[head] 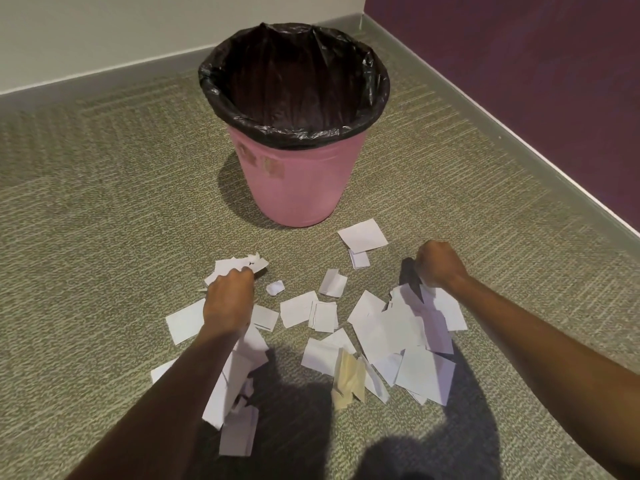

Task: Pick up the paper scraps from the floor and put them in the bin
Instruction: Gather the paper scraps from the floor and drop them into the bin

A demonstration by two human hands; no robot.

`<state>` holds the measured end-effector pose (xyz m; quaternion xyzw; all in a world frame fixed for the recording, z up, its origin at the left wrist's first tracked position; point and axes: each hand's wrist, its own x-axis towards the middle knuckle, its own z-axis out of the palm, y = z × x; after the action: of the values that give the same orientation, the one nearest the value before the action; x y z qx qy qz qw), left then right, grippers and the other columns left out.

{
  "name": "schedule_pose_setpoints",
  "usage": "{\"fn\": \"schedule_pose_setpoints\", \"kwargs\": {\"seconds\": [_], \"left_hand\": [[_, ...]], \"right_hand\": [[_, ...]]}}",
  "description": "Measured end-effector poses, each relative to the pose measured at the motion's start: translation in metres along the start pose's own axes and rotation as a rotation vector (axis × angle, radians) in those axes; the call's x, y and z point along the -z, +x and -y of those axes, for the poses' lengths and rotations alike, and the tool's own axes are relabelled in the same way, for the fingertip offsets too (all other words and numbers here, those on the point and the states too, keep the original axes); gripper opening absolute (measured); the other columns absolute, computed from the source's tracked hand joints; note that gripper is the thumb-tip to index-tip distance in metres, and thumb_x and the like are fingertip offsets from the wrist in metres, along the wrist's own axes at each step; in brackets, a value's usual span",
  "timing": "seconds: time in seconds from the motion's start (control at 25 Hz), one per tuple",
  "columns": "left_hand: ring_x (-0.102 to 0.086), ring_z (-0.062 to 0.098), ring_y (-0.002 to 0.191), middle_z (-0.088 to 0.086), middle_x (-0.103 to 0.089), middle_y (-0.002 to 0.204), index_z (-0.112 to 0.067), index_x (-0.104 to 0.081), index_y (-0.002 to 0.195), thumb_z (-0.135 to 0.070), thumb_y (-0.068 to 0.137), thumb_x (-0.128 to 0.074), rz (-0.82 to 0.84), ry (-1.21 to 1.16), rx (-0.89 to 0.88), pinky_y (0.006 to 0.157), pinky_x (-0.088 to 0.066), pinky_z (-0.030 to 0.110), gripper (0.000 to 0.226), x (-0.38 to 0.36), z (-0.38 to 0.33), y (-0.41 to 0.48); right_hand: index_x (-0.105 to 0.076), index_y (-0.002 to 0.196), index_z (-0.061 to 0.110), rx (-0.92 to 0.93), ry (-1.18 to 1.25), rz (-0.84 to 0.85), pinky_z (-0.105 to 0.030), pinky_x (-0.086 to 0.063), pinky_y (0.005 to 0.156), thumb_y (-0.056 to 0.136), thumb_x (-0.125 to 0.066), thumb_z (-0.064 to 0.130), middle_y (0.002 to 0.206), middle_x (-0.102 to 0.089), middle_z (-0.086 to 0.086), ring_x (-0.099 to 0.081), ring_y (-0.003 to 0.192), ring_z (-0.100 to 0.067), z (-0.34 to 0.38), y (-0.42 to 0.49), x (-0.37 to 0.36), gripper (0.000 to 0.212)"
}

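A pink bin (294, 181) with a black liner (294, 81) stands on the carpet ahead of me. Several white paper scraps (308, 308) lie scattered on the floor in front of it, with one yellowish piece (348, 377) among them. My left hand (227, 299) is curled round a bunch of white scraps (239, 265) at the left of the pile. My right hand (438, 263) is curled into a fist just above the scraps at the right, with paper edges (427, 291) showing under it.
Grey-green carpet (104, 202) covers the floor. A white wall (104, 29) runs behind the bin and a purple wall (536, 81) with a skirting board runs along the right. A lone larger scrap (362, 235) lies near the bin's base.
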<state>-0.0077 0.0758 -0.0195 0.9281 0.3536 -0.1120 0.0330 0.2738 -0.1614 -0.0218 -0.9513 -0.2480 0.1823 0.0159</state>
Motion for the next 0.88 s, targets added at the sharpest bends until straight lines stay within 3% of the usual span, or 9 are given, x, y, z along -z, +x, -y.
{"fn": "schedule_pose_setpoints", "kwargs": {"seconds": [0.12, 0.24, 0.36, 0.52, 0.64, 0.72, 0.8, 0.84, 0.88], "left_hand": [[-0.068, 0.036, 0.087, 0.015, -0.07, 0.091, -0.007, -0.057, 0.11, -0.003, 0.093, -0.052, -0.065, -0.103, -0.023, 0.071, -0.052, 0.041, 0.019, 0.02, 0.002, 0.0], [-0.067, 0.034, 0.077, 0.018, -0.071, 0.085, -0.007, -0.061, 0.116, -0.004, 0.092, -0.058, -0.18, -0.246, 0.014, 0.064, -0.052, 0.042, 0.024, 0.052, 0.011, 0.002], [-0.067, 0.035, 0.077, 0.023, -0.072, 0.088, -0.002, -0.066, 0.116, 0.0, 0.09, -0.056, -0.471, -0.562, 0.169, 0.07, -0.055, 0.045, 0.028, 0.088, 0.03, 0.004], [-0.053, 0.013, 0.067, 0.003, -0.062, 0.079, -0.002, -0.07, 0.093, -0.012, 0.087, -0.049, -0.908, -1.036, 0.298, 0.057, -0.043, 0.03, 0.024, 0.142, 0.043, 0.004], [-0.055, 0.007, 0.069, -0.008, -0.061, 0.077, -0.033, -0.068, 0.081, -0.022, 0.084, -0.051, -1.094, -1.251, 0.204, 0.055, -0.043, 0.031, 0.02, 0.196, 0.047, 0.015], [-0.053, 0.007, 0.069, -0.013, -0.057, 0.073, -0.04, -0.063, 0.07, -0.02, 0.083, -0.052, -1.136, -1.243, 0.063, 0.055, -0.041, 0.034, 0.026, 0.233, 0.044, 0.027], [-0.048, 0.006, 0.061, -0.007, -0.052, 0.066, -0.024, -0.065, 0.069, -0.015, 0.08, -0.051, -1.077, -1.144, -0.092, 0.051, -0.044, 0.042, 0.02, 0.263, 0.023, 0.046], [-0.048, 0.004, 0.061, -0.007, -0.053, 0.066, -0.015, -0.067, 0.072, -0.013, 0.079, -0.05, -1.004, -1.056, -0.175, 0.056, -0.046, 0.02, 0.019, 0.272, 0.005, 0.055], [-0.053, 0.004, 0.065, -0.005, -0.059, 0.07, -0.009, -0.069, 0.078, -0.012, 0.079, -0.048, -0.937, -0.961, -0.241, 0.054, -0.037, 0.027, 0.021, 0.276, -0.009, 0.06]], "right_hand": [[-0.064, 0.096, 0.008, 0.012, -0.107, 0.116, -0.033, -0.049, 0.063, 0.087, -0.07, 0.022, 0.096, -0.06, -0.011, -0.061, 0.081, -0.028, 0.003, -0.016, -0.012, 0.018], [-0.058, 0.112, 0.007, 0.021, -0.193, 0.125, -0.038, -0.053, 0.077, 0.083, -0.069, 0.009, 0.111, -0.053, -0.015, -0.061, 0.098, -0.033, 0.004, -0.031, -0.022, 0.031], [-0.062, 0.108, 0.006, 0.091, -0.183, 0.046, -0.038, -0.052, 0.076, 0.083, -0.066, 0.004, 0.108, -0.055, -0.014, -0.062, 0.096, -0.032, 0.001, -0.038, -0.027, 0.026], [-0.067, 0.094, 0.009, 0.174, -0.124, 0.025, -0.027, -0.043, 0.064, 0.083, -0.065, 0.001, 0.093, -0.055, -0.006, -0.062, 0.091, -0.027, 0.0, -0.043, -0.019, 0.013], [-0.068, 0.084, 0.004, 0.161, -0.007, -0.057, -0.029, -0.043, 0.06, 0.081, -0.06, -0.01, 0.088, -0.062, -0.009, -0.064, 0.088, -0.029, 0.002, -0.038, -0.001, 0.016], [-0.069, 0.082, 0.006, 0.183, 0.109, -0.102, -0.031, -0.049, 0.063, 0.08, -0.062, -0.012, 0.091, -0.066, -0.009, -0.065, 0.09, -0.029, 0.01, -0.038, 0.02, 0.019], [-0.067, 0.082, 0.009, 0.226, 0.236, -0.154, -0.023, -0.045, 0.06, 0.082, -0.06, -0.013, 0.091, -0.063, -0.006, -0.065, 0.09, -0.028, 0.024, -0.037, 0.052, 0.023], [-0.068, 0.086, 0.008, 0.238, 0.307, -0.19, -0.018, -0.042, 0.058, 0.084, -0.059, -0.012, 0.092, -0.063, -0.005, -0.064, 0.09, -0.026, 0.033, -0.039, 0.071, 0.022], [-0.069, 0.091, 0.007, 0.264, 0.382, -0.233, -0.013, -0.041, 0.059, 0.085, -0.059, -0.01, 0.096, -0.064, -0.003, -0.063, 0.09, -0.023, 0.046, -0.043, 0.093, 0.021]]}}
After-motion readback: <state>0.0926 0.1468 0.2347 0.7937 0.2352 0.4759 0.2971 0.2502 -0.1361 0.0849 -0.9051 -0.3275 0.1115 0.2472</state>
